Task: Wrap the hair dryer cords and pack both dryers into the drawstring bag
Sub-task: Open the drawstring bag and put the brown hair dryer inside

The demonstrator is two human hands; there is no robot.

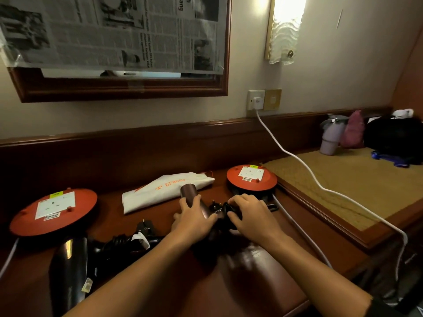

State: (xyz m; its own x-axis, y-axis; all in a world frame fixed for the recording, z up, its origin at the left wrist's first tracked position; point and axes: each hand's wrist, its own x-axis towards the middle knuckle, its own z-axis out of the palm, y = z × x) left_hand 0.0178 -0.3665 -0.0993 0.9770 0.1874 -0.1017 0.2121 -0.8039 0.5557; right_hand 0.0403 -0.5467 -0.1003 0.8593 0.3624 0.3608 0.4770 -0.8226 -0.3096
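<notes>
dryer in hand: copper-brown hair dryer (194, 203) near the middle of the desk (251, 271), barrel pointing toward the back edge, just in front of the bag.
left hand: left hand (194, 219) curled over the barrel, fingers wrapped round it and gripping; it pins the body down.
right hand: right hand (248, 213) with fingers bent, pinching the black cord (225, 210) bunched beside the dryer; the plug (216, 205) pokes up between the two hands.
step, judged: cord of this dryer is being gathered into a bundle; not packed yet.
second dryer: dark dryer (68, 266) lies at the front left corner of the desk, its cord (119, 242) looped loosely beside it with a paper tag; its plug (145, 226) sits just behind.
bag: white drawstring bag (164, 188) with orange print, flat, toward the back edge of the desk; mouth not clearly visible.
handling, judged: dryer body rigid and smooth, likely a bit slippery, moderate weight; take it by the barrel or handle. cord springy, will want to uncoil, so keep the loops pinched until they are tucked. bag soft and limp, needs one hand to hold the mouth open.
others: orange cable reel (53, 212) at the left edge; second orange reel (251, 178) right of the bag; white cable (297, 161) runs from it to the wall socket (256, 100).
</notes>
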